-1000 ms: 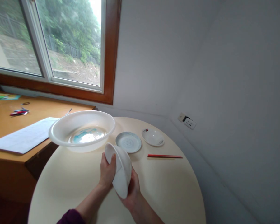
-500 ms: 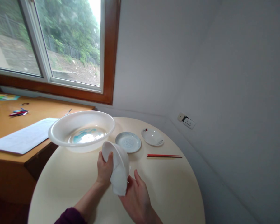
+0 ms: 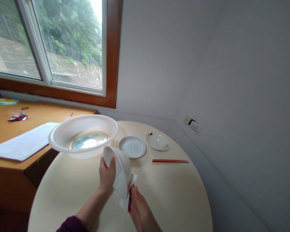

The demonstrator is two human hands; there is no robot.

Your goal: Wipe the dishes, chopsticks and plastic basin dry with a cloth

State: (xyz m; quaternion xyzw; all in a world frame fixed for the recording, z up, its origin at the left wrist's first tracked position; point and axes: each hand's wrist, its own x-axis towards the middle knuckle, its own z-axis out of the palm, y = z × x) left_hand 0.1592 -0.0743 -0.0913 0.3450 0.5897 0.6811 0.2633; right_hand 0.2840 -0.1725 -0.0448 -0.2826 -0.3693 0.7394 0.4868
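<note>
A white bowl [image 3: 122,161] is tilted on its side above the table, gripped at the rim by my left hand [image 3: 107,173], its thumb inside. A white cloth [image 3: 121,185], perhaps a paper towel, drapes over the bowl's lower rim and hangs below it. My right hand [image 3: 141,206] is closed on the cloth at the bowl's lower right; its fingertips are partly hidden. Just beyond the bowl lies a pale blue patterned plate [image 3: 132,147]. A large translucent basin [image 3: 83,133] with a bluish patch at its bottom stands to the left.
A shallow white dish [image 3: 158,141] with a red motif rests at the back right of the round table [image 3: 178,193]. Red and dark chopsticks [image 3: 170,160] lie before it. The wooden desk [image 3: 38,111] at left holds a white sheet [image 3: 24,141] and several pens [image 3: 18,117].
My right hand has moved slightly down and its fingers have drawn together on the cloth. The cloth has shifted, a corner now sticking out at the bowl's right. The bowl stays in my left hand.
</note>
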